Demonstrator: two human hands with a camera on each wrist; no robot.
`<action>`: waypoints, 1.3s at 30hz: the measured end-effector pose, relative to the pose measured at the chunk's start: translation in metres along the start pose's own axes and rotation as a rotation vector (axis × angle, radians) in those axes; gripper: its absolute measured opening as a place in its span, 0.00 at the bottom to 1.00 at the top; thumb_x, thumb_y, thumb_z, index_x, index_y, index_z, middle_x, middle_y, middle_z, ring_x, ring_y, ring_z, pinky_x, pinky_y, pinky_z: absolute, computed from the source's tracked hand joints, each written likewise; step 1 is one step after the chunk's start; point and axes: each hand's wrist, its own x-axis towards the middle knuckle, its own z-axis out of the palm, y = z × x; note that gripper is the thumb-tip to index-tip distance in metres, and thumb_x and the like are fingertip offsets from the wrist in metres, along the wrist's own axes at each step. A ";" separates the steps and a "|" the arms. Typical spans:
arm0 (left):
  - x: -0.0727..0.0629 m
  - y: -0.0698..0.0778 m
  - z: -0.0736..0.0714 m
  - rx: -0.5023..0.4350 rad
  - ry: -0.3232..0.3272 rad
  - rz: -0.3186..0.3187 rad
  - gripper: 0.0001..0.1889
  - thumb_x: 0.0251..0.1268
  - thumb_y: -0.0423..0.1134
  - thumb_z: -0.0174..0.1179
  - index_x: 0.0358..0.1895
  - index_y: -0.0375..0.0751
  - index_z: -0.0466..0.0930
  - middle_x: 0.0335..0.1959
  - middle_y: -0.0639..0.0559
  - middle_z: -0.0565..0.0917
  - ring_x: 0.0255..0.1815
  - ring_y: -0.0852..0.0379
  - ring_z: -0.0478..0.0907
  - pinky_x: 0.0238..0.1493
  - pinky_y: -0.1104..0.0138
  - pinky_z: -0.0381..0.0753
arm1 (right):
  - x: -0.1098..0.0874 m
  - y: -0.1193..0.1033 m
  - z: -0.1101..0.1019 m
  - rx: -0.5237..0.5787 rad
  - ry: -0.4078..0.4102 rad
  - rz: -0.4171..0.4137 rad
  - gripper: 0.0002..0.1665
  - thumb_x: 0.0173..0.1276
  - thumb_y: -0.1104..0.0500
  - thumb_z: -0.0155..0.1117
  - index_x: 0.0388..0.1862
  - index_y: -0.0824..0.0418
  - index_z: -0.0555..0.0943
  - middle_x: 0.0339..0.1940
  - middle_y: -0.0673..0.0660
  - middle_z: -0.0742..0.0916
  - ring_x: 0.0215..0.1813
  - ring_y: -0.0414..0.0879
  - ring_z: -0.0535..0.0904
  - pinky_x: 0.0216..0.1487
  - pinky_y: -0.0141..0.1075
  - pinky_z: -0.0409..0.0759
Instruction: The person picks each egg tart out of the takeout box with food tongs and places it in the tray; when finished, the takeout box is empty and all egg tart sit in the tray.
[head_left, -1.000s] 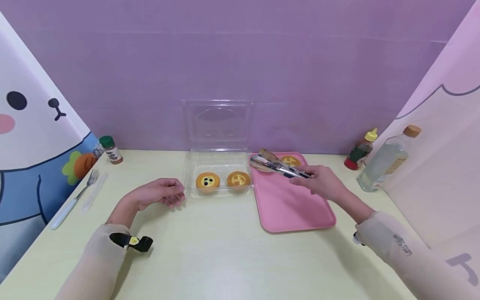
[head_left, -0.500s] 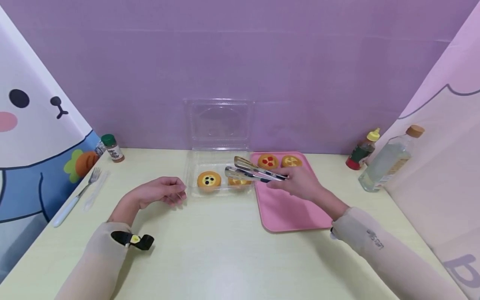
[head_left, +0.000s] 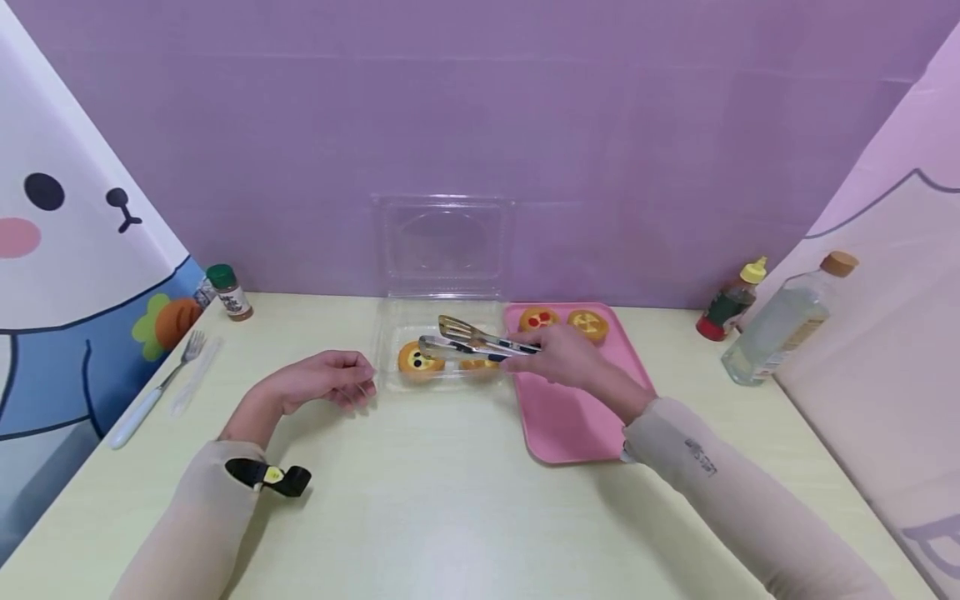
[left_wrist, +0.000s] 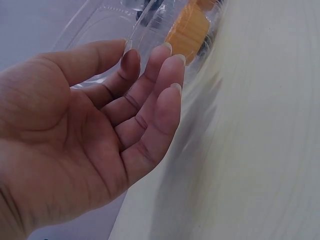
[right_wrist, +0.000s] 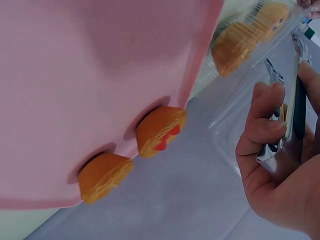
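Note:
My right hand (head_left: 562,358) grips metal tongs (head_left: 472,340), their parted tips held over a clear plastic clamshell box (head_left: 390,321) whose lid stands raised. Inside the box sit two tarts: one with dark dots (head_left: 412,360), and a pale-topped one (head_left: 480,365) partly covered by the tongs. At the box's left side, my left hand (head_left: 326,383) holds nothing; its fingers are loosely bent, fingertips near the wall. On the pink tray (head_left: 577,417) to the right, a red-topped tart (head_left: 538,318) and a pale-patterned tart (head_left: 588,325) lie along the back edge.
At the left lie a fork (head_left: 161,390) and a clear plastic utensil (head_left: 197,377), with a green-capped spice jar (head_left: 229,293) behind. A yellow-capped sauce bottle (head_left: 731,300) and a cork-topped clear bottle (head_left: 787,321) stand right of the tray. A purple backdrop closes off the rear.
My right hand has carried the tongs leftward from over the tray to above the clamshell box, uncovering the red-topped tart. The left hand stays in place beside the box.

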 end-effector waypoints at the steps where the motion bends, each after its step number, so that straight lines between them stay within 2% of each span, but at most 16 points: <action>1: 0.000 0.000 0.000 0.001 0.001 -0.002 0.18 0.78 0.46 0.53 0.51 0.31 0.73 0.47 0.39 0.82 0.43 0.51 0.82 0.46 0.60 0.85 | 0.001 -0.001 0.000 0.002 -0.006 -0.003 0.37 0.61 0.38 0.72 0.67 0.49 0.79 0.20 0.54 0.84 0.19 0.42 0.74 0.24 0.34 0.73; 6: -0.001 0.001 0.001 0.012 0.006 -0.006 0.18 0.78 0.46 0.52 0.52 0.31 0.73 0.47 0.39 0.82 0.43 0.51 0.82 0.46 0.60 0.85 | 0.006 -0.007 0.002 0.005 -0.051 0.027 0.37 0.61 0.37 0.73 0.67 0.49 0.79 0.28 0.54 0.86 0.20 0.43 0.77 0.26 0.35 0.76; 13: 0.000 0.002 0.001 0.010 0.009 -0.004 0.18 0.78 0.46 0.52 0.51 0.30 0.73 0.46 0.38 0.82 0.43 0.51 0.82 0.46 0.60 0.85 | 0.010 -0.012 0.004 0.020 -0.100 0.064 0.33 0.62 0.41 0.73 0.65 0.50 0.81 0.44 0.52 0.86 0.21 0.43 0.77 0.27 0.35 0.78; 15: 0.000 0.002 0.001 0.011 0.008 -0.002 0.18 0.78 0.46 0.52 0.51 0.30 0.73 0.46 0.38 0.82 0.43 0.51 0.82 0.46 0.60 0.85 | 0.011 -0.013 0.004 0.015 -0.109 0.071 0.33 0.63 0.41 0.72 0.65 0.49 0.80 0.43 0.54 0.87 0.21 0.43 0.76 0.26 0.34 0.78; 19: -0.001 0.002 0.002 0.010 0.013 -0.009 0.18 0.78 0.46 0.52 0.51 0.30 0.73 0.46 0.39 0.82 0.43 0.51 0.82 0.46 0.61 0.85 | 0.012 -0.017 0.005 -0.005 -0.122 0.072 0.33 0.63 0.40 0.72 0.65 0.49 0.80 0.36 0.53 0.88 0.21 0.43 0.76 0.25 0.33 0.77; 25: -0.002 0.003 0.002 0.010 0.013 -0.011 0.18 0.78 0.46 0.52 0.51 0.30 0.73 0.46 0.39 0.82 0.43 0.51 0.82 0.46 0.61 0.85 | 0.014 -0.019 0.006 -0.049 -0.129 0.055 0.31 0.64 0.41 0.71 0.65 0.48 0.81 0.24 0.49 0.82 0.20 0.42 0.75 0.23 0.32 0.75; 28: -0.002 0.003 0.002 0.008 0.014 -0.009 0.18 0.78 0.46 0.52 0.51 0.30 0.73 0.46 0.39 0.82 0.43 0.51 0.83 0.46 0.60 0.85 | 0.015 -0.020 0.006 -0.066 -0.127 0.048 0.31 0.64 0.40 0.70 0.65 0.48 0.81 0.23 0.50 0.82 0.20 0.42 0.76 0.23 0.32 0.74; 34: -0.001 0.003 0.000 0.004 0.020 -0.013 0.19 0.78 0.45 0.52 0.53 0.28 0.73 0.45 0.41 0.83 0.43 0.52 0.83 0.46 0.61 0.85 | 0.016 -0.025 0.005 -0.084 -0.138 0.058 0.31 0.64 0.39 0.70 0.64 0.47 0.81 0.31 0.50 0.85 0.21 0.42 0.78 0.23 0.32 0.74; 39: 0.000 0.002 0.000 0.004 0.029 -0.013 0.21 0.78 0.45 0.53 0.54 0.26 0.72 0.46 0.40 0.82 0.43 0.51 0.83 0.47 0.60 0.85 | 0.017 -0.026 0.004 -0.100 -0.141 0.054 0.31 0.64 0.39 0.70 0.64 0.46 0.81 0.22 0.49 0.82 0.20 0.41 0.76 0.21 0.31 0.70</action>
